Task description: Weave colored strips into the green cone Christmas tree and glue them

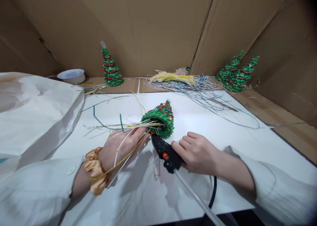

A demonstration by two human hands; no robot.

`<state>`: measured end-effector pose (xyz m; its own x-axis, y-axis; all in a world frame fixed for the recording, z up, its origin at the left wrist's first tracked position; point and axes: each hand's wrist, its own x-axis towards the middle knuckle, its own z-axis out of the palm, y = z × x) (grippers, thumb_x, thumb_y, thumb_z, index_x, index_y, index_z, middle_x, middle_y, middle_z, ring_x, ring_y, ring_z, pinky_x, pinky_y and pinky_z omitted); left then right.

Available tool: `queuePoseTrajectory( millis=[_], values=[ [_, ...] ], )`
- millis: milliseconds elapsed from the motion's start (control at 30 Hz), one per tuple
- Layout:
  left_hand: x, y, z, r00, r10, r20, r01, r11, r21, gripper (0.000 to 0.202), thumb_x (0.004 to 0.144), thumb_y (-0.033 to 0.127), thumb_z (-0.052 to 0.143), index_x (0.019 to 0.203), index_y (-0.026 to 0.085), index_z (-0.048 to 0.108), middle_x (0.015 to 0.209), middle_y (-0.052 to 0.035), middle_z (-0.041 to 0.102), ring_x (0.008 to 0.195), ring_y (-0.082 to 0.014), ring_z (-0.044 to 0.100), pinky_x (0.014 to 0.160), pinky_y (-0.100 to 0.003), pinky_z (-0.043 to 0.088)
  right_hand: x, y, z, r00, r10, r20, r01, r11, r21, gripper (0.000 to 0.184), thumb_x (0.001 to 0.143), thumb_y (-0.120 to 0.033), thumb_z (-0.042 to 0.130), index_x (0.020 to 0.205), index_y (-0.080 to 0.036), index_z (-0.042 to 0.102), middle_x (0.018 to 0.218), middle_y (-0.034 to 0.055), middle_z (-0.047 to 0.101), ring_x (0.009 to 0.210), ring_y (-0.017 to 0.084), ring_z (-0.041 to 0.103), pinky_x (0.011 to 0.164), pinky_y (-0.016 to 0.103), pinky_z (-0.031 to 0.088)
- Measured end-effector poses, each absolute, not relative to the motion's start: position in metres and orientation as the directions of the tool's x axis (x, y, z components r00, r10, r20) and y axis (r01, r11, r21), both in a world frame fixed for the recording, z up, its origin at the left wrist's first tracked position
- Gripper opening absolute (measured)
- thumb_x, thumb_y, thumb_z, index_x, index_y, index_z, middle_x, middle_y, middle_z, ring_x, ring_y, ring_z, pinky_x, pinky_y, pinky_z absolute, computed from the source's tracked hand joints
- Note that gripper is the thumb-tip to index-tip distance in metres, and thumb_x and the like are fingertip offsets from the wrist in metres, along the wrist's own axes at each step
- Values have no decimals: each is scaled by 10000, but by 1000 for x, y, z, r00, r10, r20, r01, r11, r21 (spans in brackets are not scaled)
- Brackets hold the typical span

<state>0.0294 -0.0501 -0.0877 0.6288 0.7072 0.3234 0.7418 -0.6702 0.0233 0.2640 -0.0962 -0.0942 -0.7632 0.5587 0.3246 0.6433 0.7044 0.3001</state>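
Observation:
My left hand (pixel 131 142) is closed on the lower edge of a small green Christmas tree (pixel 169 122), which lies tilted with its hollow base facing me. Red garland and small beads wind round the tree. Yellow, white and green wires (pixel 119 127) run out of the base and over my left hand. My right hand (pixel 195 152) is wrapped round a black hot glue gun (pixel 164 150). Its orange nozzle end meets the lower rim of the base, and the tip itself is hidden there. A long clear glue stick (pixel 195 194) sticks out of the gun's back.
Another decorated tree (pixel 112 69) stands at the back left beside a white bowl (pixel 71 76). Bundled wires (pixel 178 79) lie along the back; two more trees (pixel 241 75) stand back right. A white sheet (pixel 32 110) is at left. Cardboard walls surround the white board (pixel 205 117). A black cord (pixel 213 194) hangs near the front.

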Motion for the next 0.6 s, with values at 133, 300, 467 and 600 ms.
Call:
queuePoseTrajectory(
  millis=[133, 300, 467, 600],
  values=[
    [31, -46, -87, 633, 661, 402, 765, -614, -193, 239, 893, 348, 381, 862, 196, 563, 706, -9, 643, 623, -196, 621, 532, -290, 402, 262, -94, -92, -791, 508, 341, 611, 684, 398, 244, 863, -269, 403, 887, -103, 580, 548, 29, 520, 499, 150, 436, 563, 315, 255],
    [26, -41, -82, 664, 650, 370, 741, -637, -211, 214, 899, 320, 379, 938, 208, 558, 720, 0, 642, 630, -191, 620, 539, -280, 406, 260, -91, -94, -798, 487, 355, 603, 654, 457, 218, 846, -219, 430, 941, -100, 586, 559, 27, 521, 519, 153, 436, 561, 319, 264],
    [22, -37, -91, 614, 698, 368, 782, -601, -165, 304, 909, 366, 342, 1061, 183, 531, 912, -69, 675, 806, -224, 654, 621, -293, 477, 257, -89, -95, -796, 486, 360, 605, 627, 491, 206, 832, -215, 458, 936, -89, 584, 560, 23, 508, 509, 155, 435, 549, 318, 253],
    [18, -29, -95, 639, 704, 309, 762, -634, -133, 334, 917, 369, 300, 1108, 203, 518, 1102, -107, 627, 979, -252, 619, 722, -332, 503, 258, -88, -94, -787, 505, 355, 616, 606, 503, 204, 832, -221, 461, 930, -92, 584, 564, 25, 510, 512, 156, 437, 544, 317, 245]
  ],
)
